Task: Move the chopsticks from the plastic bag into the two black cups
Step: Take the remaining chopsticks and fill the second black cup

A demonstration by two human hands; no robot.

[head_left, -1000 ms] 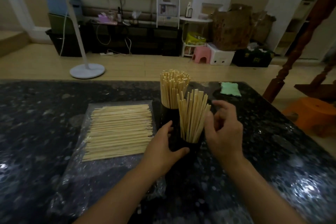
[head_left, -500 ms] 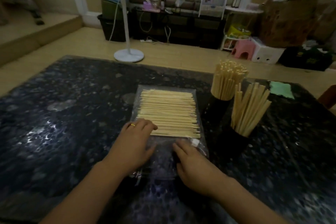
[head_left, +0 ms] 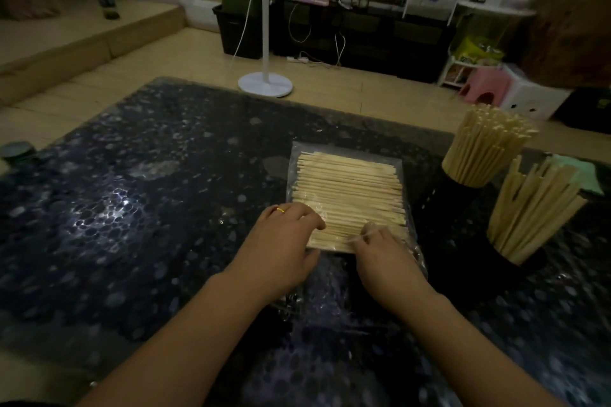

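Chopsticks [head_left: 348,195] lie flat in a row inside the plastic bag [head_left: 408,235] on the dark table [head_left: 132,208]. Left hand [head_left: 281,251] rests on the bag's near left corner, fingers curled over the sticks. Right hand [head_left: 383,254] pinches plastic at the near edge. Two black cups, far cup [head_left: 453,188] and near cup [head_left: 525,261], stand right of the bag, both holding upright chopsticks.

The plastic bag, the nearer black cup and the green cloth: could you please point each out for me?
plastic bag [head_left: 407,208], head view, clear right edge beside the chopsticks.
nearer black cup [head_left: 502,264], head view, dark wall below the sticks.
green cloth [head_left: 591,180], head view, visible corner.
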